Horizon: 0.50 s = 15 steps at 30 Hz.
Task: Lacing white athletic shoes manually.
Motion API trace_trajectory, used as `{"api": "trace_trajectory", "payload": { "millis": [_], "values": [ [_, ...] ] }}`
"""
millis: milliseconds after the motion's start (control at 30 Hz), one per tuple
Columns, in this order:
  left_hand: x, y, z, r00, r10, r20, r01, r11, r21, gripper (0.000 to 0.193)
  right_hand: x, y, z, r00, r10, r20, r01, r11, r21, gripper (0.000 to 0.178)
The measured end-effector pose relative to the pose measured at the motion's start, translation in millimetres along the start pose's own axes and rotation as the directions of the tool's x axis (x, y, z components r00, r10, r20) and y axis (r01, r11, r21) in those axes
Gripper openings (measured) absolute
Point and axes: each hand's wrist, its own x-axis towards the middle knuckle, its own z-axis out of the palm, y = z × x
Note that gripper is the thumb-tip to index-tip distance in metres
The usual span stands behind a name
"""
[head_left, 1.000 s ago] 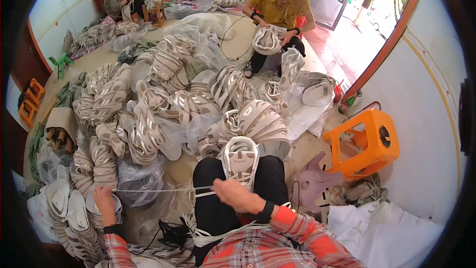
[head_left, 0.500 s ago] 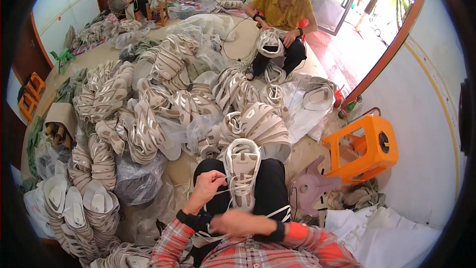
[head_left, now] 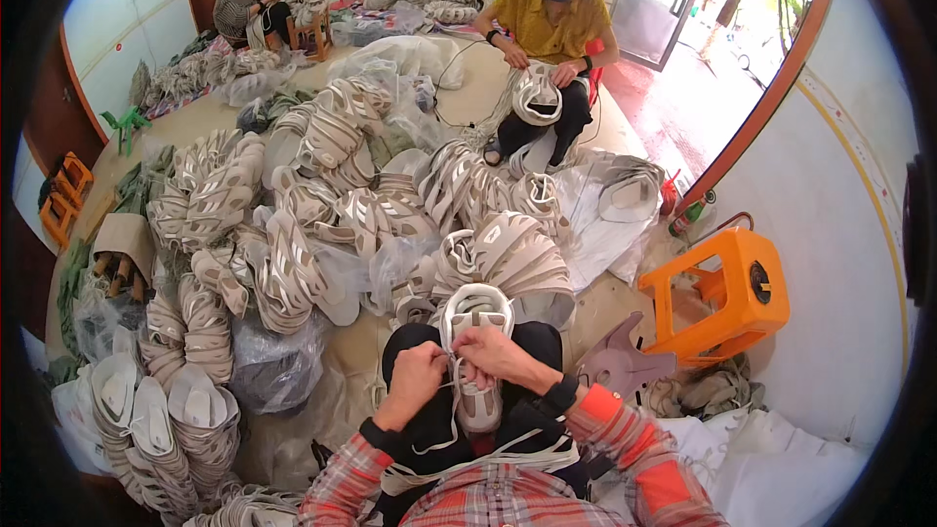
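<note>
A beige and white shoe upper [head_left: 478, 412] rests between my knees, its collar pointing away from me and its toe toward me. My left hand [head_left: 416, 381] is at its left side, fingers pinched on a white shoelace [head_left: 453, 410] that trails down over the dark trousers. Across the eyelets reaches my right hand [head_left: 498, 353], thumb and forefinger closed at the lace near the upper's left edge. The hands nearly meet there, and my right hand covers most of the eyelet rows. Several loose laces [head_left: 508, 459] lie over my lap.
Stacked shoe uppers [head_left: 522, 259] stand just beyond my knees, with more piles [head_left: 200, 420] on the left. An orange stool [head_left: 727, 303] and a mauve plastic piece [head_left: 625, 356] are at the right. Opposite, a person in a yellow shirt [head_left: 547, 24] handles another upper.
My right hand has risen from my lap to the eyelets, beside my left hand. The left hand has shifted slightly downward. Across from me, the person's upper has tilted.
</note>
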Motion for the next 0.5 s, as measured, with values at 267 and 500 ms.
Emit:
{"api": "trace_trajectory", "payload": {
  "millis": [267,500],
  "values": [
    [6.8,-6.3,-4.2,0.909,-0.22,0.355,0.369,0.819,-0.439,0.015,13.2,5.6,-2.3,0.998,0.014,0.065,0.012,0.925,-0.38,0.015],
    [-5.5,-9.1,-32.1,0.9,-0.153,0.409,0.339,0.835,-0.434,0.017,-3.9,-5.7,-0.8,0.962,-0.263,-0.077,0.107,0.619,-0.778,0.016]
  ]
}}
